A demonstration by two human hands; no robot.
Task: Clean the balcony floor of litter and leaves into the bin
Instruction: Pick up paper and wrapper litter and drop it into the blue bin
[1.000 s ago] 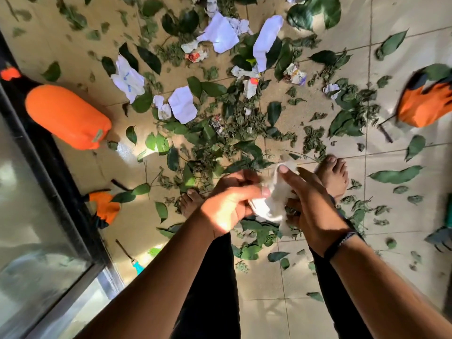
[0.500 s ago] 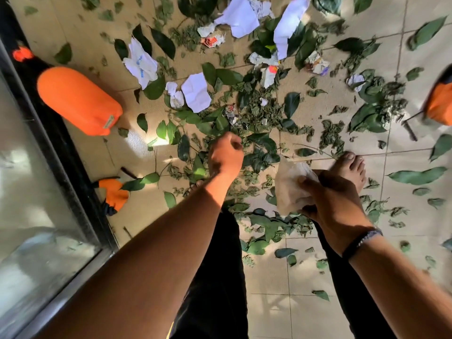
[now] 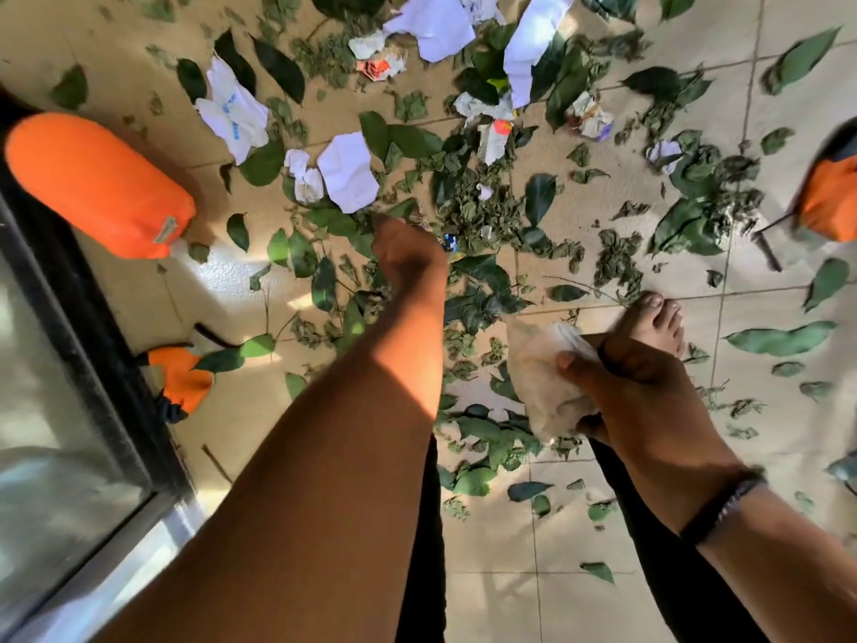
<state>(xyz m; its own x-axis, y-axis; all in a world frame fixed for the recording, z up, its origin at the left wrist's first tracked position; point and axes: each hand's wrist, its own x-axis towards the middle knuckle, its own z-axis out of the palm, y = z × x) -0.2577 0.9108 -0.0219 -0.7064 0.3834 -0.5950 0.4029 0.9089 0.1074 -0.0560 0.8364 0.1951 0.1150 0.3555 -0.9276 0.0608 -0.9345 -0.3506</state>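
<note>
Currently the left hand (image 3: 408, 252), at frame centre, is reached down into the leaf pile with its fingers curled downward among the green leaves; whether they have closed on anything cannot be told, since the fingertips are hidden behind the knuckles and the hand is slightly blurred. The right hand (image 3: 635, 387), lower right of centre, grips a crumpled wad of off-white paper (image 3: 542, 378), thumb across the front and fingers wrapped behind.

Just beyond the left hand lies a flat torn white paper sheet (image 3: 350, 171), with a small crumpled white scrap (image 3: 303, 176) touching its left edge. Further up and left sits a white wrapper with blue print (image 3: 234, 113). Along the top edge are larger white paper sheets (image 3: 436, 25) and a small red-and-white wrapper (image 3: 380, 65). Glossy dark green leaves and dry shredded leaf bits (image 3: 468, 211) cover the beige tiled balcony floor (image 3: 579, 540) from the centre to the upper right; a bare foot (image 3: 658, 317) stands among them.

At the left edge a rounded orange plastic container (image 3: 97, 185) lies on its side beside the dark sliding-door frame (image 3: 79, 327). No bin can be identified with certainty in this view.

Progress assessment: early stage. One handful of paper is collected and held; nearly all the leaves and most paper scraps remain on the tiles. Only the tiles at the bottom of the frame look mostly free of litter. Remaining: gather the rest and move everything to the bin.
</note>
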